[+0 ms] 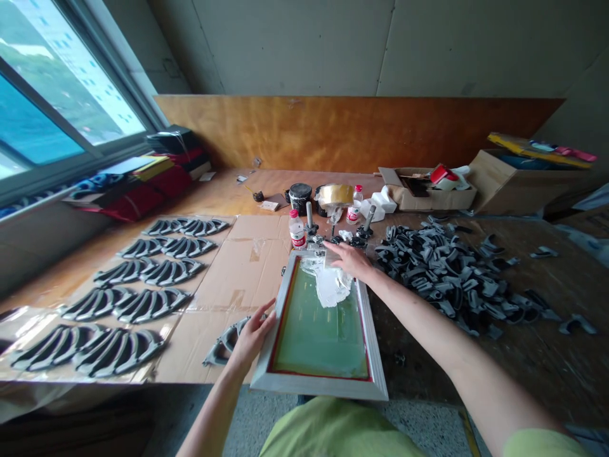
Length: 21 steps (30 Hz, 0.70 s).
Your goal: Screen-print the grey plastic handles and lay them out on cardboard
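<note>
A screen frame (pixel 320 388) with a silver rim and green mesh lies in front of me, white paste (pixel 332 287) spread on its upper part. My left hand (pixel 257 331) rests at the frame's left edge, fingers apart, beside a grey fan-shaped part (pixel 219 346). My right hand (pixel 349 260) is over the frame's far right part, at the paste. Its index finger points out to the left; the other fingers are bent, and what they hold, if anything, is hidden. Metal clamps (pixel 314 238) stand at the frame's far end.
Rows of grey fan-shaped parts (pixel 147 304) lie on cardboard (pixel 223 273) at the left. A pile of small grey parts (pixel 438 273) is at the right. Behind the frame are bottles (pixel 297 231), a black tub (pixel 300 198) and tape (pixel 337 194); a carton (pixel 431 200) stands farther right.
</note>
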### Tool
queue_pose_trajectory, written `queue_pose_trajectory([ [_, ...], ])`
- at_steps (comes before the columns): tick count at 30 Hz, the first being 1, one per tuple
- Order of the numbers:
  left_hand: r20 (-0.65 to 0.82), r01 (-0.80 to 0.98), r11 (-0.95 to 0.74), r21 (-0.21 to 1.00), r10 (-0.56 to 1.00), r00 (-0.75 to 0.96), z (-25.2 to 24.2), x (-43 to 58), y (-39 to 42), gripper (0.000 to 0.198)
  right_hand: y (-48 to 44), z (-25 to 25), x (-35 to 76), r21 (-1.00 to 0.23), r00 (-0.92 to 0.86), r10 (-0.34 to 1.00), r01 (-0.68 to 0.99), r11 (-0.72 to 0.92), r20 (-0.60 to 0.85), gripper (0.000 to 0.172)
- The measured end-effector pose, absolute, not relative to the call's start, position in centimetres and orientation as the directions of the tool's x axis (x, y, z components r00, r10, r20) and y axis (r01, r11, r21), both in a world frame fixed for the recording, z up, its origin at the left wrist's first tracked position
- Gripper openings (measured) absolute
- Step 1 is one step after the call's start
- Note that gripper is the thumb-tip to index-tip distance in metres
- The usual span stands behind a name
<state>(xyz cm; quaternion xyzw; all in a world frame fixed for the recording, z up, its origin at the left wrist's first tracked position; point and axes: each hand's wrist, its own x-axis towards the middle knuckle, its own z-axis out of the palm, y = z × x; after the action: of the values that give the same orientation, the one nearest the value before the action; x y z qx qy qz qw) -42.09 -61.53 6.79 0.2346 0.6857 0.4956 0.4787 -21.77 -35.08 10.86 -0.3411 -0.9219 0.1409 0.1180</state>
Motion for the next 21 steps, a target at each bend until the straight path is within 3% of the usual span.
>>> queue_pose_trajectory([
  [3,-0.374,-0.148,0.346,0.927,0.806,-0.458,9.5,-42.8,-60.4,0.07,-33.1,11.9,-20.6,-0.318,-0.612,0.755,0.685,0.655,0.236,0.071],
  [6,-0.264,-0.193,0.193,0.962,0.835,-0.483,12.2,-43.1,-58.1,0.063,-31.9,11.3,-16.9,-0.402,-0.396,0.835,0.743,0.536,0.381,0.054],
  [9,-0.066,-0.211,-0.053,0.976,0.854,-0.516,15.2,-43.0,-54.9,0.05,-32.7,8.1,-13.5,-0.486,-0.268,0.92,0.787,0.38,0.286,0.034],
  [12,0.018,-0.167,-0.129,0.977,0.837,-0.546,17.9,-43.1,-51.9,0.04,-35.7,4.1,-12.5,-0.491,-0.388,0.913,0.774,0.399,0.131,0.024],
  [16,0.032,-0.171,-0.166,0.971,0.802,-0.597,18.0,-43.2,-50.7,0.044,-39.4,1.5,-13.7,-0.424,-0.663,0.739,0.638,0.643,0.123,0.03],
  [18,-0.03,-0.199,-0.11,0.974,0.807,-0.59,15.8,-42.2,-51.9,0.05,-40.5,2.0,-14.5,-0.396,-0.7,0.701,0.609,0.687,0.139,0.019],
  [21,-0.385,-0.277,0.302,0.912,0.863,-0.326,10.8,-38.5,-55.0,0.059,-43.0,3.6,-15.9,-0.393,-0.661,0.715,0.61,0.688,0.226,0.005],
])
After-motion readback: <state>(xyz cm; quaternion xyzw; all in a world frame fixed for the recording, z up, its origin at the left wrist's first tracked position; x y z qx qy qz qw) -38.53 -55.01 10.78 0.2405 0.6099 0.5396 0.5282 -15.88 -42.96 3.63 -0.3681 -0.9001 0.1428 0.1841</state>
